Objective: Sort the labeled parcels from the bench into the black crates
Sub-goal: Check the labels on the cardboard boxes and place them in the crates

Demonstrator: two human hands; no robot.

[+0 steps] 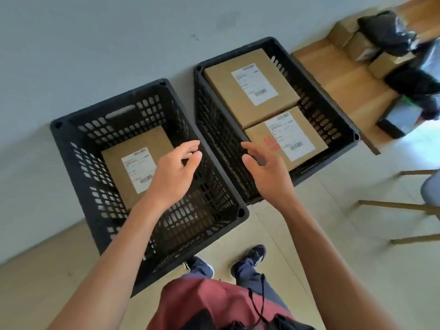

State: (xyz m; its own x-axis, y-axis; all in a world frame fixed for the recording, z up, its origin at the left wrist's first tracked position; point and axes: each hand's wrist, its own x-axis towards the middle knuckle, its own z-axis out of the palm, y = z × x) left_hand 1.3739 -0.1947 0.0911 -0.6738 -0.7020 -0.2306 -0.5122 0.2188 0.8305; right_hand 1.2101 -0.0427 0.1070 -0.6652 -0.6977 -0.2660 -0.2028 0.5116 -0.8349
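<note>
One flat brown cardboard parcel with a white label (137, 163) lies in the left black slotted plastic crate (76, 148); two more (250, 85) (285, 139) lie in the right crate (342, 120), and others wait on the wooden desk (338, 79). The boxes appear stiff and light, best gripped by opposite edges. Left hand (176, 172) and right hand (266, 170) hover released, holding nothing.

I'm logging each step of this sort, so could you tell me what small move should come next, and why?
Probably turn right and reach toward the bench for another parcel. Both the left hand and right hand hang empty over the crates, the left crate holds one box, the right crate two, and boxes on the bench still wait.
</note>
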